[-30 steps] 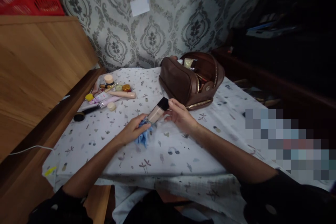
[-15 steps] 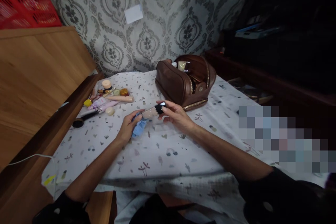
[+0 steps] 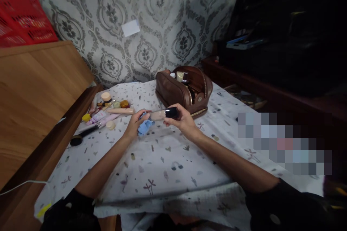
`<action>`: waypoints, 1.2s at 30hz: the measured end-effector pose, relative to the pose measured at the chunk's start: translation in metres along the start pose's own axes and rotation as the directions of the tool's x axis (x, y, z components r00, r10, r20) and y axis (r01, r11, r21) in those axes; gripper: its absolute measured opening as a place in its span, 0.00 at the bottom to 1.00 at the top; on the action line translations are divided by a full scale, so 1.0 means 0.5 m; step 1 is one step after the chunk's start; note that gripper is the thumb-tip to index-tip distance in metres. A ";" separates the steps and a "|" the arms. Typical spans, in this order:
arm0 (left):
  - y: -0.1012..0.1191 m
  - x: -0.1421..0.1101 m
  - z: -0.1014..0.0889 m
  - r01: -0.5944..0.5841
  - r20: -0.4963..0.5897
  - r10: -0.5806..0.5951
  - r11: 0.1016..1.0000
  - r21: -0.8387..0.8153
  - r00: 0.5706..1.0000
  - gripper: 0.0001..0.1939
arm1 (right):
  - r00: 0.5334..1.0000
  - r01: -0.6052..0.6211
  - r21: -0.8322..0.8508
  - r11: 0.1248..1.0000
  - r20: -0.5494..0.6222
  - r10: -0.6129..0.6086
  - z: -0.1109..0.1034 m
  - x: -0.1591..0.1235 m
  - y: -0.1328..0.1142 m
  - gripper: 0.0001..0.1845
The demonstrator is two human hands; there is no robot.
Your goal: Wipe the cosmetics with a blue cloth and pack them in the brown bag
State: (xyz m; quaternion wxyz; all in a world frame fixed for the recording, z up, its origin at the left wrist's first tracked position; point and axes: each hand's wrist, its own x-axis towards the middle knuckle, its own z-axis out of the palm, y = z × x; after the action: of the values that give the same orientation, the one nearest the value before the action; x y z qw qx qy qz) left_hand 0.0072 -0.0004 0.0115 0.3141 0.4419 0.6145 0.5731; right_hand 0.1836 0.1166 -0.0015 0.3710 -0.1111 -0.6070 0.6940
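Between my hands, above the patterned cloth, a foundation bottle [image 3: 157,115] with a beige body and a glossy black cap lies almost level. My right hand [image 3: 185,121] grips it by the cap, thumb below and fingers on top. Pinched in my left hand [image 3: 135,124] is a crumpled blue cloth [image 3: 145,126], pressed round the bottle's beige base end. Just behind my right hand stands an open brown makeup bag [image 3: 176,90], with a cream tube [image 3: 180,76] and other items showing inside it.
At the left of the tablecloth [image 3: 162,162] lie several cosmetics: a beige tube [image 3: 120,110], a black-handled brush [image 3: 86,131], a small cream jar [image 3: 110,125] and a round beige-topped jar [image 3: 106,96]. A wooden panel [image 3: 40,86] bounds the left side. A red basket [image 3: 27,18] sits on it.
The bottle has turned from a slant to nearly level, and my right hand has shifted its grip further around the black cap. The camera view has shifted slightly.
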 end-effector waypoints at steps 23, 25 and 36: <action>0.109 0.090 0.124 -0.667 0.513 0.624 0.017 0.745 0.589 0.17 | 0.972 0.048 -0.545 0.837 -0.169 -0.165 -0.160 0.014 -0.270 0.24; 0.130 0.112 0.171 -0.696 0.539 0.648 -0.019 0.718 0.538 0.19 | 0.956 0.084 -0.607 0.790 -0.174 -0.235 -0.171 0.038 -0.303 0.24; 0.072 0.144 0.220 -0.760 0.594 0.583 0.062 0.647 0.554 0.21 | 0.991 0.094 -0.946 0.312 0.119 0.062 -0.215 0.164 -0.335 0.18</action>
State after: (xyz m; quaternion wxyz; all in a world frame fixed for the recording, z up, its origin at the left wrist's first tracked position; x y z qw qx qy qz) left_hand 0.0822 0.1100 0.0394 -0.2072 0.8134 0.5003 0.2124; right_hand 0.2551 0.2495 0.1522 0.2009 -0.2553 -0.9226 0.2079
